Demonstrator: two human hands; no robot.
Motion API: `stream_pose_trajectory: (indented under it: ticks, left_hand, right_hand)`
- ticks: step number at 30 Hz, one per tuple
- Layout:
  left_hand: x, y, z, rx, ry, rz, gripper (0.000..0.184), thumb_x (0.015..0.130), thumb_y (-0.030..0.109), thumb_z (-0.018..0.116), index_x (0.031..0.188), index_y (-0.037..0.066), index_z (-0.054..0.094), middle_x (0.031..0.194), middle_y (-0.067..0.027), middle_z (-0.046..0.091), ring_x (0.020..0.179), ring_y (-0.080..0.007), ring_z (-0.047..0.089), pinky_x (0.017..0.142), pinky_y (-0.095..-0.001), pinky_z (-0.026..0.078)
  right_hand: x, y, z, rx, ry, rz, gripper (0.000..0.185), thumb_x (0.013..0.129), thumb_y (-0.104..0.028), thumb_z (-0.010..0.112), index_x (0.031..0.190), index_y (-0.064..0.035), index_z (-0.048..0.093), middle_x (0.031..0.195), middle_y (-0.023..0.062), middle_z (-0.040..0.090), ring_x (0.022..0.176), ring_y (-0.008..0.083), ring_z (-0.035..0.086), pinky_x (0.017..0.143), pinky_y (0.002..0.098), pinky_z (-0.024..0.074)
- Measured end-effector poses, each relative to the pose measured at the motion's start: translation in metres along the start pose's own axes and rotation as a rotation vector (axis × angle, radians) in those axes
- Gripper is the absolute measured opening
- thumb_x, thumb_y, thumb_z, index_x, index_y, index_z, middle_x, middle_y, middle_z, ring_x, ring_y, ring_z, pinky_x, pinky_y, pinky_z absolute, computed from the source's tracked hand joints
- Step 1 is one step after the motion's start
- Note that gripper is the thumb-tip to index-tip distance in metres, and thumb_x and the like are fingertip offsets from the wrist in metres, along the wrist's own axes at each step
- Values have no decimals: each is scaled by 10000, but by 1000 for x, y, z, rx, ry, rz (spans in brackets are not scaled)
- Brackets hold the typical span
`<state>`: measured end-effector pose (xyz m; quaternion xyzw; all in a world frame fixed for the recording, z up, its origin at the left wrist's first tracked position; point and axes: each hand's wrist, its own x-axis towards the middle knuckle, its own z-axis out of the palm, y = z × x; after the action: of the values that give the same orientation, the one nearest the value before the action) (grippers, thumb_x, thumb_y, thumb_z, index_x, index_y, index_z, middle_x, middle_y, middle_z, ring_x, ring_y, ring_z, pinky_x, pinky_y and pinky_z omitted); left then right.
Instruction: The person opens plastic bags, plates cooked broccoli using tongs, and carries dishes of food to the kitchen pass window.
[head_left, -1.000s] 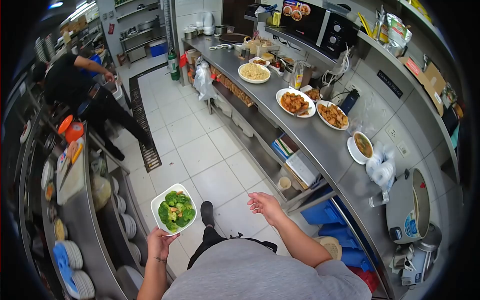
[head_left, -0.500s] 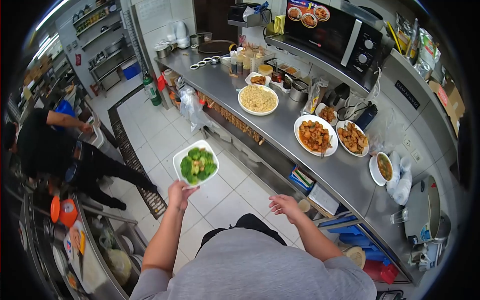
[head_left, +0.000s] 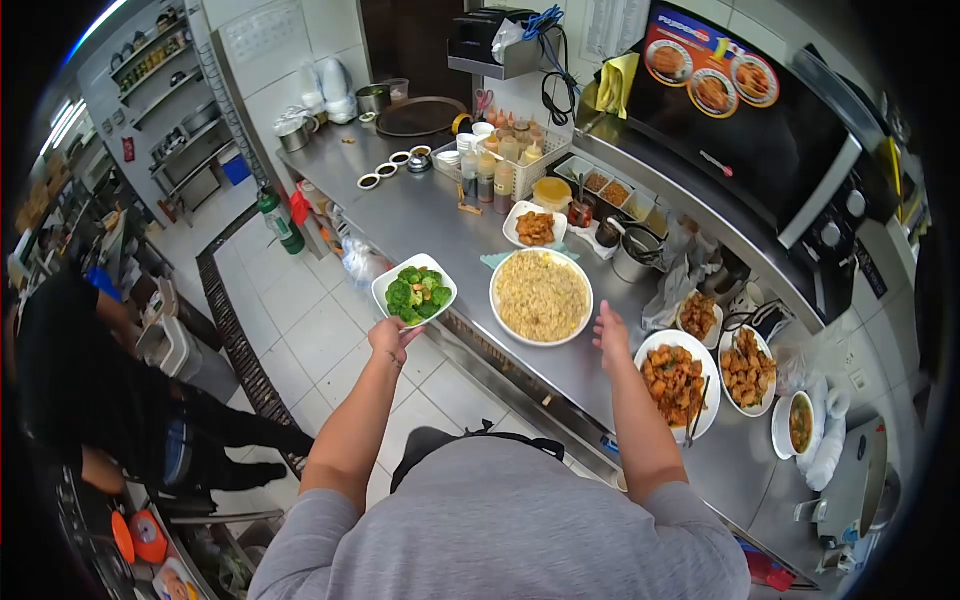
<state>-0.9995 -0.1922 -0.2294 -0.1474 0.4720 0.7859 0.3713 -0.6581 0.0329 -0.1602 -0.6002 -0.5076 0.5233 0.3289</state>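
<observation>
My left hand [head_left: 392, 342] grips the near rim of a white square bowl of broccoli [head_left: 416, 292], held up near the counter's front edge. My right hand [head_left: 612, 335] holds nothing, its fingers stretched beside the right rim of a large plate of fried rice [head_left: 541, 296]. Just behind the rice sits a small white dish of browned fried pieces [head_left: 535, 228]. To the right of my right hand stands a white plate of saucy chunks [head_left: 677, 384] with a utensil on it. Beside that are another plate of fried pieces [head_left: 747, 370] and a smaller dish [head_left: 698, 318].
The steel counter [head_left: 420, 215] carries sauce bottles [head_left: 486, 178], small sauce cups [head_left: 385, 170] and a soup bowl [head_left: 797, 424]. A microwave [head_left: 740, 130] sits on a shelf above. Another person in black [head_left: 100, 380] stands at the left. A green cylinder [head_left: 280, 222] is on the floor.
I have moved closer to the counter. The broccoli bowl in my left hand has come toward its edge, and my right hand has reached forward beside the fried rice.
</observation>
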Motion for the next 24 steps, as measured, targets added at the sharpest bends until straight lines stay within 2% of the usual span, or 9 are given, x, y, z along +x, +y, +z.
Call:
stream_pose_trajectory:
  ticks: [4,9,15,16,18,20,21,23,24]
  left_hand:
    - [90,13,36,57,-13,-27,255,708,-116,459,961,-147,470,984,-226,554,773,-392,652,584,-420,638]
    - [216,30,53,91,-10,-77,332,721,-113,457,1052,-96,477,1006,-197,565,817,-373,649,640,-429,636]
    - [267,72,73,141,-387,-162,347,865,76,577,1112,-113,423,1067,-223,544,957,-367,616,800,-406,585]
    - [256,88,83,234,-201,-395,412,898,194,601,1181,-54,434,1118,-214,531,1065,-353,570,885,-454,535]
    - [190,136,116,394,-283,-744,440,905,189,582,1280,15,430,1220,-189,512,1128,-327,539,921,-480,495]
    - [128,186,145,501,-971,-742,484,894,139,578,1345,54,424,1298,-153,504,1151,-298,534,964,-472,454]
    - [85,224,168,611,-1351,-436,515,872,119,588,1356,46,429,1361,-121,485,1189,-277,519,1000,-449,420]
    - [39,295,203,710,-1989,671,377,814,125,637,1187,73,613,1275,-140,569,1194,-276,535,1026,-411,399]
    - [13,323,219,612,-2152,892,401,790,67,581,1187,8,582,1191,-118,607,1130,-256,559,1021,-371,406]
  right_hand:
    - [57,-1,32,243,-131,279,683,903,-599,503,1281,-31,498,1254,102,577,1127,233,571,942,407,463]
    - [24,25,80,449,-4,148,736,919,-575,493,1324,32,399,1275,153,540,1142,258,554,972,385,444]
    - [-31,24,155,491,368,135,742,923,-588,471,1359,0,350,1361,160,459,1226,277,486,995,440,422]
    - [-44,13,171,537,376,177,736,925,-595,459,1374,-23,344,1375,157,444,1233,284,477,995,460,412]
    - [-47,21,184,624,395,220,715,925,-614,434,1391,-78,351,1392,137,431,1230,296,474,980,495,396]
    - [-57,12,199,660,411,236,687,930,-583,451,1384,-77,360,1393,132,431,1217,285,482,976,486,400]
    - [-62,8,203,689,392,249,658,934,-553,468,1377,-76,370,1395,126,431,1204,273,491,971,477,403]
    - [-75,7,206,511,338,188,620,932,-500,492,1369,-75,380,1383,118,445,1190,267,498,962,474,409]
    - [-71,5,205,346,245,99,583,930,-448,516,1361,-75,390,1371,110,459,1177,260,505,952,471,414]
